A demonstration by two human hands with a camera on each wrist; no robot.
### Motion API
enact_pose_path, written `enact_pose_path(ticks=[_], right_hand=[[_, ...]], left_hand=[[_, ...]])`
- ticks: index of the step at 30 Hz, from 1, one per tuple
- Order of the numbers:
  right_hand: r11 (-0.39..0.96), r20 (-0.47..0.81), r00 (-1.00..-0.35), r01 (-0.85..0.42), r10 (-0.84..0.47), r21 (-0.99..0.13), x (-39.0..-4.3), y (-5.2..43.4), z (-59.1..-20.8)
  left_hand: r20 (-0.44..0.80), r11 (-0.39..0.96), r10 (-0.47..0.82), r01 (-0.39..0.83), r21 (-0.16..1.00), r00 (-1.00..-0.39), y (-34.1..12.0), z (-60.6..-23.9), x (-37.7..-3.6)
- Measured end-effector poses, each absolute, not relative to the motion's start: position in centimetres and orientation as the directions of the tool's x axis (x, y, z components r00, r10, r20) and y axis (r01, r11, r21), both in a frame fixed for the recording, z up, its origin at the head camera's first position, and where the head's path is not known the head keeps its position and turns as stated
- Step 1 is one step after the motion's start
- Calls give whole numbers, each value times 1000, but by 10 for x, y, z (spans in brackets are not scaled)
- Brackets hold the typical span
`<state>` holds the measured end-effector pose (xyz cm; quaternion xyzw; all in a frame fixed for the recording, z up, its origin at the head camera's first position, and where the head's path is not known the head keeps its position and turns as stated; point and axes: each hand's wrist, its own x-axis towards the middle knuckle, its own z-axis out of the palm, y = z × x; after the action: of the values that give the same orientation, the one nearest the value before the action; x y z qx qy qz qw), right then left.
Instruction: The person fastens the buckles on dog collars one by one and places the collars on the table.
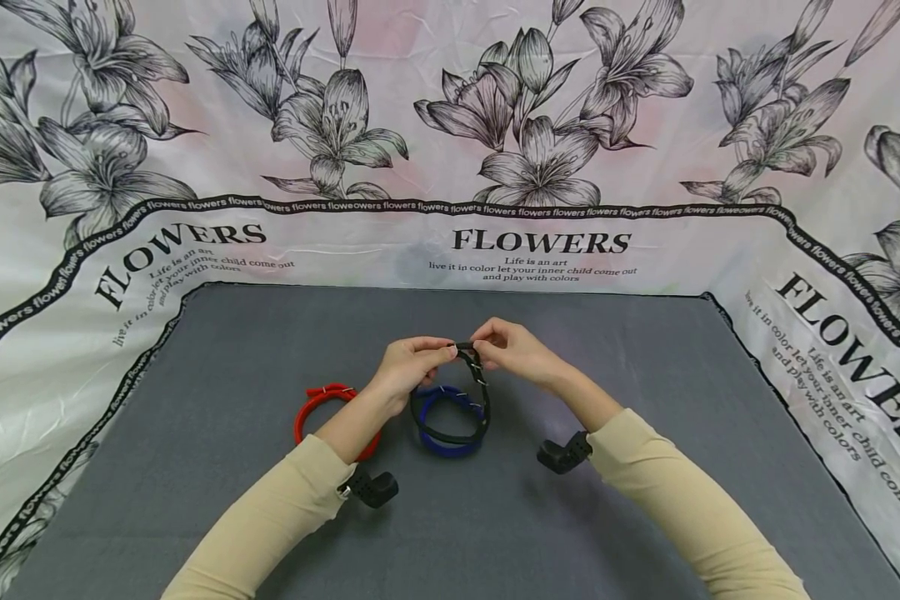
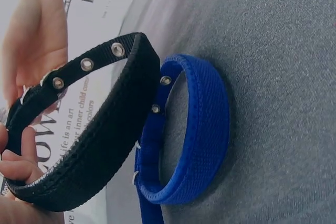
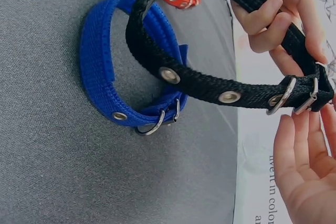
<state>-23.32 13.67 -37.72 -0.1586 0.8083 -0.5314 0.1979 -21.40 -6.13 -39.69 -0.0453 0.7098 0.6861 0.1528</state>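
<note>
A black collar (image 1: 486,408) with metal eyelets is closed into a loop and hangs between both hands, above the table. My left hand (image 1: 408,368) pinches its upper part from the left. From the other side my right hand (image 1: 521,354) pinches the same stretch with thumb and finger, near the metal buckle (image 3: 310,97) and D-ring (image 3: 282,97). Beneath and partly behind the black loop, a blue collar (image 2: 210,135) of the same kind stands on its edge, buckled into a ring. Left of it lies a red collar (image 1: 300,423), partly hidden by my left forearm.
Grey cloth (image 1: 570,533) covers the table, bordered by a white flower-printed sheet (image 1: 375,242) with lettering that rises at the back and sides. A black wrist device (image 1: 375,490) sits at the left cuff, and another black device (image 1: 565,454) at the right.
</note>
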Motion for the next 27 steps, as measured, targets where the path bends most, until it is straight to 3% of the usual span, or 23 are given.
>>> enact_pose_path(ticks=[15,24,27], right_hand=[[449,-102,-846,-172,-523,-877,-231,137,-379],[450,-84,-870,-167,-486,-877,-228,137,-385],[505,-36,-864,-260,-503,-823,-225,137,-387]], left_hand=[[-283,80,152,-274,958,-947,-53,-398,-211],[-292,62,143,-286,956,-946,-56,-397,-212],[-288,34,125,-286,958,-949,-57,-396,-213]])
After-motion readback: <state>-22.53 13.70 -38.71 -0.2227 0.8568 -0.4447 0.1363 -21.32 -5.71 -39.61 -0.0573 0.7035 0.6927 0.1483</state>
